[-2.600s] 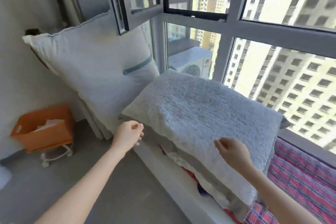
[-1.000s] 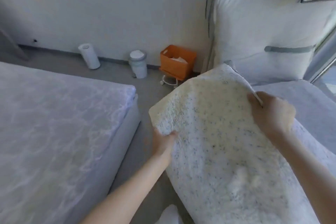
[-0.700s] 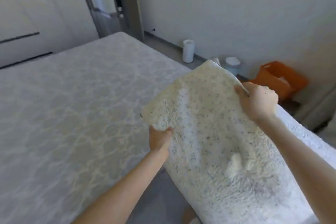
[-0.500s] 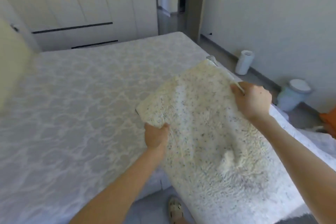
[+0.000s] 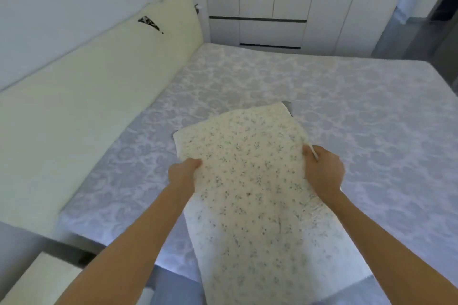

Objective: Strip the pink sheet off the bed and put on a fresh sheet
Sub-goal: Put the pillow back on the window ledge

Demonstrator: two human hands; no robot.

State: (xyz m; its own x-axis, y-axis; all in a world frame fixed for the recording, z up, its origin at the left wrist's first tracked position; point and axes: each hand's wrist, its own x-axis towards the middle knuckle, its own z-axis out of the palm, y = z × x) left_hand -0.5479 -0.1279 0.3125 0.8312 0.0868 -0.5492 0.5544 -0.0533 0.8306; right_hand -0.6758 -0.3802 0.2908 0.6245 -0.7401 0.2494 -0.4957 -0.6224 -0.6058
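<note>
The folded fresh sheet (cream, speckled with tiny flowers) is held over the bare mattress, mid-view and running down toward 6 o'clock. The left hand pinches its 9 o'clock edge, thumb on top and the other fingers hidden beneath. The right hand grips the 3 o'clock edge, fingers curled round it. A cream headboard lies at 9 o'clock, and a white wardrobe stands at 12.
</note>
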